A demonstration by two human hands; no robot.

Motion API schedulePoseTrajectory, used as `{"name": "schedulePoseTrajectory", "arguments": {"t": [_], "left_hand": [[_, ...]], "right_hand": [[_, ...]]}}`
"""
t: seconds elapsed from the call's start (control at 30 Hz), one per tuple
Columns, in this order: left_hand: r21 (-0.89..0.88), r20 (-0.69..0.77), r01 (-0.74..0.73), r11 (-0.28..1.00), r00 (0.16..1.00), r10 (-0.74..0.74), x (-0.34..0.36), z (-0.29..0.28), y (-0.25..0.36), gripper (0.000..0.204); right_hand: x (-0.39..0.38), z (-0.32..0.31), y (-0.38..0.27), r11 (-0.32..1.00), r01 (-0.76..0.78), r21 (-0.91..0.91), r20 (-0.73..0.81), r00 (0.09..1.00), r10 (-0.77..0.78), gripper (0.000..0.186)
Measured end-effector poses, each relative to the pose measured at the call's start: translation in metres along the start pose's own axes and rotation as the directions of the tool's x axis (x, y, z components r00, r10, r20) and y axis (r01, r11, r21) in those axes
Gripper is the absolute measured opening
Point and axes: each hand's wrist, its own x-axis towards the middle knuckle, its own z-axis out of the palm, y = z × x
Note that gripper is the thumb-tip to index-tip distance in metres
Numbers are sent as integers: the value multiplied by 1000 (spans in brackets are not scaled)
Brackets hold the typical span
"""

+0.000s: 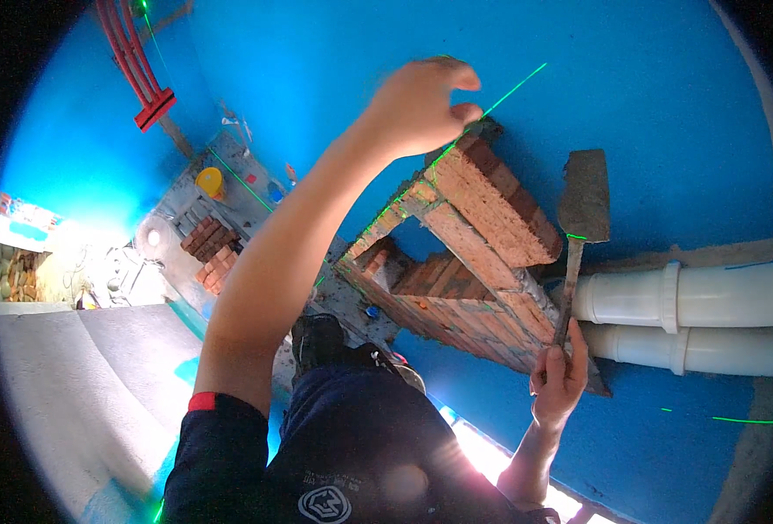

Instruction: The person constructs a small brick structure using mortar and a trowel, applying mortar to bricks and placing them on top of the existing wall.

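Note:
My left hand (426, 106) is raised above the far end of a small brick wall (491, 205). Its thumb and a finger stand apart, with nothing visible between them; the other fingers are partly hidden. A dark lump of mortar (491, 130) sits on the brickwork just below that hand. In my right hand (561, 374) is a mason's trowel (584, 194), held by its handle. The trowel's flat, grey-smeared blade points up and away from me, against the blue wall (675, 131).
Two white pipes (701, 299) run from the brickwork to the right. Stacked bricks (210, 240) and a yellow bucket (210, 182) stand on the floor at left. Red pipes (129, 52) hang at upper left. Green laser lines cross the brickwork and wall.

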Motion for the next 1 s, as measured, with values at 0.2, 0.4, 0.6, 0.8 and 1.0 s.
{"name": "schedulePoseTrajectory", "arguments": {"t": [0.2,0.4,0.6,0.8,1.0], "left_hand": [[43,519,-200,979,842,149,21,12,27,50],[217,807,-232,948,590,-41,40,35,41,54],[239,757,-233,942,653,-30,35,41,35,38],[251,720,-245,937,694,-11,35,48,33,28],[239,671,-265,934,741,39,31,52,24,17]], "right_hand": [[11,10,-2,996,-12,-92,29,999,15,42],[21,21,1,992,17,-124,85,996,-7,41],[21,29,-1,995,-40,-94,38,998,43,41],[20,30,-3,988,-7,-157,45,999,14,40],[20,31,-16,989,-147,12,72,987,146,38]]}}
